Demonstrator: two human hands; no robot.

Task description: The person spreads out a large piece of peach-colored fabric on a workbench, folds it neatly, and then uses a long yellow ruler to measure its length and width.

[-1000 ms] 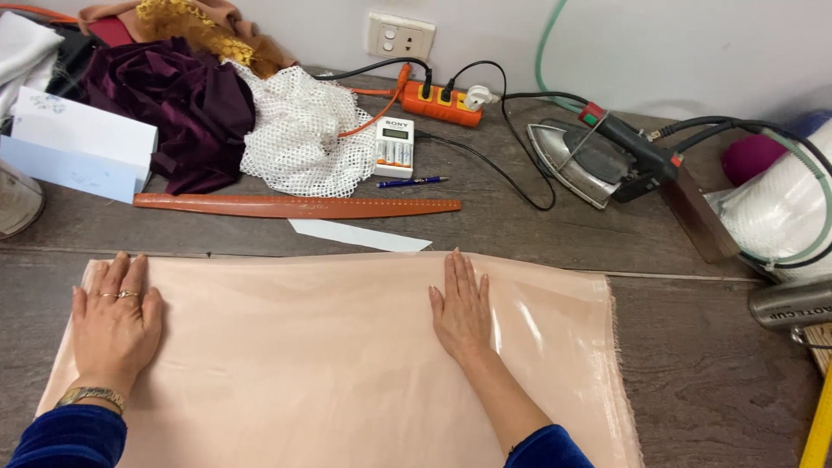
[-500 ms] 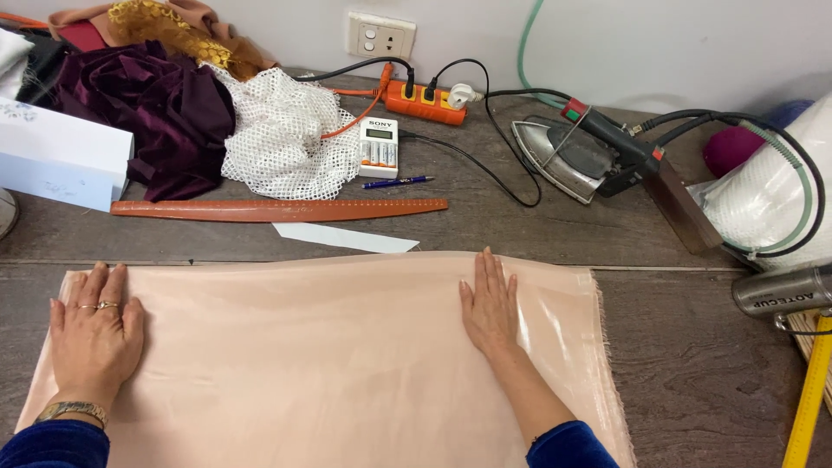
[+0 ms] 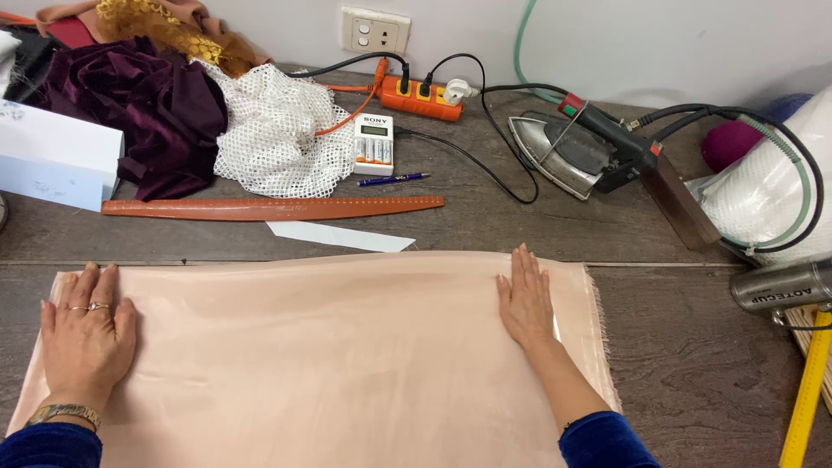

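The peach fabric [image 3: 329,347] lies on the wooden table [image 3: 711,364] with its long axis left to right, and the 2 hands press it flat with open fingers, left hand [image 3: 85,334] near its left edge, right hand [image 3: 524,299] near its frayed right edge.

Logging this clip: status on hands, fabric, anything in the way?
Left hand flat, open, on the peach fabric near its left edge. Right hand flat, open, near the frayed right edge. Fabric spread on table. Ruler and paper strip beyond, apart from the fabric.
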